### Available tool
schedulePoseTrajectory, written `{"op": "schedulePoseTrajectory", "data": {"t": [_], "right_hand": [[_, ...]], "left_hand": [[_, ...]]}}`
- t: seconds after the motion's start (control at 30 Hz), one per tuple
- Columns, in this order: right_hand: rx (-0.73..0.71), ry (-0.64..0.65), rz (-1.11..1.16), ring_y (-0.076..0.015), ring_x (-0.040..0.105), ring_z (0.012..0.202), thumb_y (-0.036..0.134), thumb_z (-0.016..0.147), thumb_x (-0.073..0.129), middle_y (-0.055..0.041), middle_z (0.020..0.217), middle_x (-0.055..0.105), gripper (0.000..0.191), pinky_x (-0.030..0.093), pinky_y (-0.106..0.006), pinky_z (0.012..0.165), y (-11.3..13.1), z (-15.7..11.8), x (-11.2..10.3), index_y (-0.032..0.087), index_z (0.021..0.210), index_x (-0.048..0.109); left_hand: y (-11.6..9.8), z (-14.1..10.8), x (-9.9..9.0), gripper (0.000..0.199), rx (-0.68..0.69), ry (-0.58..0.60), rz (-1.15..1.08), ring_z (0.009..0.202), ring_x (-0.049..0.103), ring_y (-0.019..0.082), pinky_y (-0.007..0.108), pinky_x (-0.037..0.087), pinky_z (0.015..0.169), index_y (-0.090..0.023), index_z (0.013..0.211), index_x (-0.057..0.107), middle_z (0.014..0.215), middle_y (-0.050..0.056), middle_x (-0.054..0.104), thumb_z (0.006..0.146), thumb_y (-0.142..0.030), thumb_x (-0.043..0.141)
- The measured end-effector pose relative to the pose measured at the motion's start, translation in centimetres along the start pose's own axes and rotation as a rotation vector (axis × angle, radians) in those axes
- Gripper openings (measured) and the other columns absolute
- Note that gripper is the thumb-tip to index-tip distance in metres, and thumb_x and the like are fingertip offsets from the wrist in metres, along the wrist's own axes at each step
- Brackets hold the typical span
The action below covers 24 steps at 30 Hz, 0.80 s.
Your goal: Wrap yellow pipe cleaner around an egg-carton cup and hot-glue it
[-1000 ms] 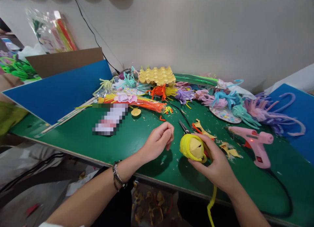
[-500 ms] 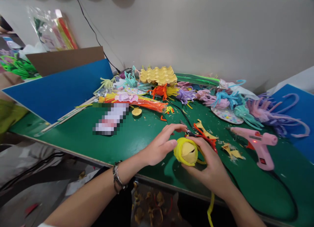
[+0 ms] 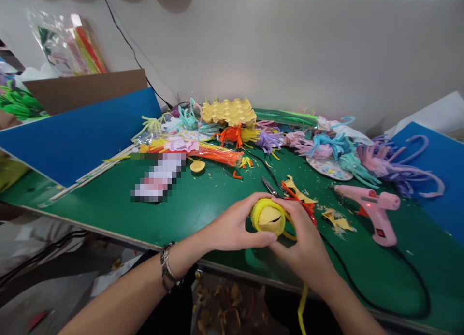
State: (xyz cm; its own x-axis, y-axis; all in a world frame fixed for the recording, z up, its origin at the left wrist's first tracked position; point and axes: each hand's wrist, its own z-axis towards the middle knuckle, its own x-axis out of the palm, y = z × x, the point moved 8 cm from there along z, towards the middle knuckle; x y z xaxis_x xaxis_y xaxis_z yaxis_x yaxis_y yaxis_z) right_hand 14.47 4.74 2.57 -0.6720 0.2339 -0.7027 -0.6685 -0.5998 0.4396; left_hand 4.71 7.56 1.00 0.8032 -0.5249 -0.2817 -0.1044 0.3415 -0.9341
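Observation:
Between my hands is a small rounded yellow ball of egg-carton-like material (image 3: 268, 221), with a dark slit across its face and a fuzzy yellow pipe cleaner wound round its edge. My left hand (image 3: 235, 226) is closed on its left side, thumb along the bottom. From the right, my right hand (image 3: 304, 240) grips it with thumb and fingers. A loose length of yellow pipe cleaner (image 3: 303, 306) hangs below my right hand past the table edge. Scissors (image 3: 270, 187) lie just behind the ball, their red handles partly hidden by my right hand.
A pink glue gun (image 3: 380, 204) with a lit red light lies right, its black cord curving to the front. Torn carton scraps (image 3: 337, 221) are beside it. Behind are an egg carton (image 3: 228, 111), bagged orange pipe cleaners (image 3: 213, 153) and a small yellow cup (image 3: 197, 166).
My left hand has moved from hovering with spread fingers beside the ball to closing round it. My right hand keeps its hold. The view has shifted slightly.

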Motion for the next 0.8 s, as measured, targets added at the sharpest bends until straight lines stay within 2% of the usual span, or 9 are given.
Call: {"op": "schedulePoseTrajectory", "data": {"t": [0.13,0.27,0.33,0.4,0.47,0.53,0.67,0.73,0.8], "right_hand": [[-0.005,-0.017,-0.036,-0.0197,0.057,0.095,0.023,0.076,0.056,-0.0061,0.104,0.057,0.042,0.049,-0.031,0.078,0.0,-0.1,-0.2,0.023,0.115,0.041],[-0.054,-0.021,-0.025,-0.0199,0.057,0.096,0.018,0.074,0.054,-0.0055,0.104,0.057,0.045,0.048,-0.031,0.079,0.5,-0.1,-0.2,0.024,0.116,0.040],[-0.049,-0.034,-0.021,-0.0206,0.057,0.097,0.018,0.073,0.054,-0.0057,0.105,0.058,0.045,0.048,-0.033,0.080,0.5,-0.2,-0.3,0.024,0.116,0.040],[-0.031,-0.056,-0.023,-0.0212,0.057,0.098,0.019,0.073,0.055,-0.0059,0.105,0.057,0.045,0.048,-0.034,0.081,0.3,-0.2,-0.6,0.024,0.115,0.041],[-0.016,-0.083,-0.027,-0.0209,0.057,0.097,0.020,0.073,0.056,-0.0058,0.104,0.057,0.045,0.048,-0.033,0.081,0.1,-0.3,-1.0,0.024,0.115,0.041],[-0.005,-0.112,-0.024,-0.0205,0.057,0.097,0.021,0.073,0.058,-0.0055,0.104,0.057,0.044,0.048,-0.033,0.081,-0.2,-0.3,-1.4,0.024,0.114,0.042],[0.041,-0.141,0.006,-0.0218,0.056,0.098,0.024,0.072,0.060,-0.0057,0.105,0.057,0.046,0.048,-0.034,0.083,-0.8,-0.3,-1.9,0.024,0.114,0.043],[0.082,-0.139,0.030,-0.0226,0.056,0.100,0.025,0.071,0.061,-0.0063,0.107,0.056,0.047,0.047,-0.036,0.084,-1.2,-0.4,-1.9,0.025,0.115,0.043],[0.127,-0.132,0.057,-0.0228,0.055,0.101,0.026,0.071,0.062,-0.0070,0.108,0.055,0.047,0.047,-0.037,0.085,-1.6,-0.5,-1.9,0.025,0.115,0.043]], "left_hand": [[0.2,0.1,0.3,0.044,-0.009,0.025,-0.091,0.101,0.053,0.022,0.033,0.040,0.090,-0.014,0.113,0.048,0.111,0.010,0.059,0.082,-0.046,0.044],[0.8,0.2,0.2,0.049,-0.030,0.017,-0.156,0.095,0.054,0.020,0.031,0.040,0.088,-0.015,0.095,0.054,0.100,0.008,0.062,0.087,-0.055,0.027],[1.3,0.2,0.0,0.053,-0.061,0.000,-0.125,0.082,0.054,0.018,0.030,0.041,0.080,-0.016,0.080,0.054,0.084,0.005,0.061,0.087,-0.058,0.022],[1.5,0.2,-0.2,0.055,-0.086,-0.017,-0.062,0.066,0.049,0.015,0.028,0.040,0.069,-0.017,0.064,0.048,0.065,0.001,0.053,0.087,-0.057,0.018],[1.6,0.3,-0.7,0.051,-0.102,-0.058,-0.007,0.056,0.041,0.012,0.026,0.035,0.060,-0.019,0.058,0.042,0.055,-0.003,0.040,0.087,-0.055,0.020],[1.6,0.4,-1.3,0.046,-0.118,-0.117,0.025,0.053,0.034,0.011,0.025,0.032,0.055,-0.018,0.060,0.044,0.052,-0.005,0.033,0.086,-0.050,0.023],[1.2,0.6,-2.8,0.037,-0.119,-0.227,0.093,0.053,0.035,0.011,0.023,0.030,0.054,-0.018,0.060,0.049,0.053,-0.004,0.037,0.083,-0.040,0.030],[1.3,0.6,-3.6,0.033,-0.148,-0.288,0.119,0.053,0.035,0.011,0.023,0.028,0.052,-0.018,0.054,0.046,0.052,-0.004,0.039,0.078,-0.038,0.037],[1.8,0.5,-4.7,0.031,-0.198,-0.369,0.118,0.050,0.030,0.009,0.022,0.024,0.049,-0.018,0.049,0.039,0.049,-0.005,0.034,0.073,-0.037,0.045]]}}
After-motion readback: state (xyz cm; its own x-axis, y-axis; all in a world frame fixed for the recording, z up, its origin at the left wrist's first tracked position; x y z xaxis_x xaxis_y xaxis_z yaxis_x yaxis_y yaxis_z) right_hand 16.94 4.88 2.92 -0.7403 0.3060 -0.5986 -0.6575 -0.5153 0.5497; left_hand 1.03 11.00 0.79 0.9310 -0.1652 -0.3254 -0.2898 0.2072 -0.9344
